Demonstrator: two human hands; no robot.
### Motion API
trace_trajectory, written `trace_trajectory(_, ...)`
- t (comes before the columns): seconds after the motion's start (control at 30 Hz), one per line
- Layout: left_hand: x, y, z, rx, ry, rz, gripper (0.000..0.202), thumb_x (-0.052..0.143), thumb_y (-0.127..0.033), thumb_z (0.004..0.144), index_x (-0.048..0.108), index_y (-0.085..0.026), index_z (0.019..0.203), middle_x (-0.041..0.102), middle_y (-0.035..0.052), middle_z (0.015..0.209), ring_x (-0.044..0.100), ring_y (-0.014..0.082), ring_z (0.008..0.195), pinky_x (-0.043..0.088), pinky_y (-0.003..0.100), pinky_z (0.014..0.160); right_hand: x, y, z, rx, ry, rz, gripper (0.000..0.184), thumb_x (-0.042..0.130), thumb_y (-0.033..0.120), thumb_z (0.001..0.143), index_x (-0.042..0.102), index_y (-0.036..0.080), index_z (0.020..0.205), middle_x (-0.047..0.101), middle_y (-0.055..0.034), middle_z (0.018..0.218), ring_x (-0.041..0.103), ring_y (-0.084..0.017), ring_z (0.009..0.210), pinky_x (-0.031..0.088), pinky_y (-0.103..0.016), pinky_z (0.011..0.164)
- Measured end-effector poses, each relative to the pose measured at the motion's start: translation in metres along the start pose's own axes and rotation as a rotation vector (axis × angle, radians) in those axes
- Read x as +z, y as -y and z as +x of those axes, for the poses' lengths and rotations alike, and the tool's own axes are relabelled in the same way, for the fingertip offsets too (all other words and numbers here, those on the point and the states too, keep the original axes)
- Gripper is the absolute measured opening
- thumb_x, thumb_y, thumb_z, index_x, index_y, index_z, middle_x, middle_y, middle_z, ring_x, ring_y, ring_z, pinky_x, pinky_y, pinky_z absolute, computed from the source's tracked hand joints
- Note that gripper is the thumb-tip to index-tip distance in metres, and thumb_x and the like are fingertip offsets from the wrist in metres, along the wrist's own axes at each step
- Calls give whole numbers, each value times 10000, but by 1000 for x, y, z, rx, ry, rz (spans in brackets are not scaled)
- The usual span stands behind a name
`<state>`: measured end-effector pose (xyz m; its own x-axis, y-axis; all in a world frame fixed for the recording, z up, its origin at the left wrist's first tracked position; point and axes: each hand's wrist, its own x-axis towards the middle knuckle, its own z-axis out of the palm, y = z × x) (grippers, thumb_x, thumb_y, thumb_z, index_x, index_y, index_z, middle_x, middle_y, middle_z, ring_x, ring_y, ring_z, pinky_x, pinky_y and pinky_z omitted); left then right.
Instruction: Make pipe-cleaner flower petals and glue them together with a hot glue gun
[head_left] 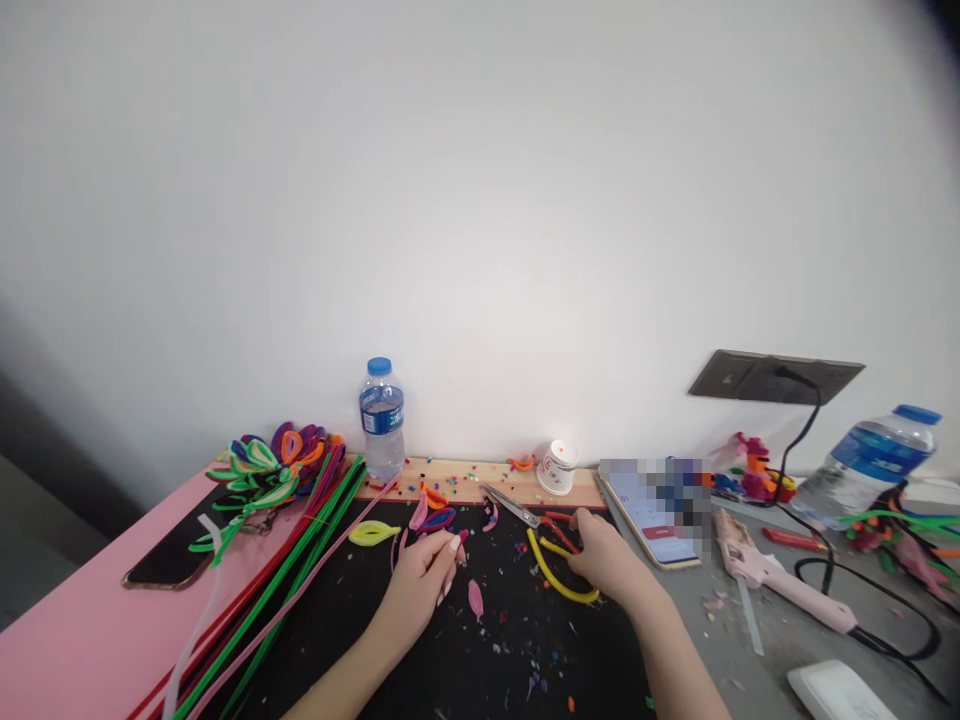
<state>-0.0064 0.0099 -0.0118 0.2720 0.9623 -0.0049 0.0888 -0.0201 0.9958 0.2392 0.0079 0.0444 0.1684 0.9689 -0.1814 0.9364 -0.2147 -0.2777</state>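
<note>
Closest to me, both forearms come up from the bottom edge over the black mat (480, 650), which covers the middle of the pink table (82, 640). On the mat's left edge a long bundle of stems (285, 580) runs from near-left up toward the wall.

Next in size, the scissors (517, 508) lie with their long axis from upper left to lower right: blades point up-left toward the wall, red handles sit just by my right hand (611, 562). That hand is palm down, fingers curled, and covers the right end of the yellow stem (551, 578). I cannot tell whether it grips the stem or only rests on it. This stem is bent in a shallow hook, its free end pointing up-left toward the scissors.

My left hand (420, 588) is half curled on the mat, fingertips drawn together at a pink bit (462, 540); a real pinch I cannot confirm.

As for writing, the bottle (382, 420) by the wall stands upright and has a blue label, and the white cup (556, 467) carries small dark marks. Neither is readable from here.
</note>
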Motion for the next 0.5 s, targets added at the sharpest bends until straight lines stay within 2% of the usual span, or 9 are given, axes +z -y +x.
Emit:
trace_trajectory(0.1, -2, -3, 0, 5, -25, 16, 341, 393, -440, 869, 508, -175, 687, 325, -101, 435, 309, 89, 397, 246, 205, 439, 11, -2, 1, 16, 12, -53, 294, 545, 13, 607, 534, 116, 882, 621, -129, 862, 602, -242, 777, 319, -248, 554)
trace_trajectory(0.27, -3, -3, -1, 28, -52, 39, 341, 376, -431, 880, 512, -179, 696, 312, -96, 451, 303, 93, 410, 244, 208, 443, 15, 2, -1, 27, -2, -88, 116, 543, 100, 639, 521, 168, 729, 625, -95, 784, 608, -235, 717, 277, -244, 505)
trace_trajectory(0.37, -3, -1, -1, 42, -64, 48, 338, 368, -421, 886, 512, -183, 694, 292, -95, 456, 280, 93, 418, 226, 207, 439, 15, 3, -2, 22, -41, -72, 59, 536, 161, 652, 494, 191, 680, 617, -74, 741, 599, -223, 680, 263, -243, 486)
trace_trajectory(0.5, -4, 0, -2, 46, -64, 72, 325, 364, -416, 886, 509, -189, 705, 272, -92, 471, 264, 96, 430, 211, 204, 436, 14, 6, -2, -60, -148, 62, 85, 496, 124, 641, 463, 201, 650, 596, -37, 669, 571, -194, 625, 300, -237, 501)
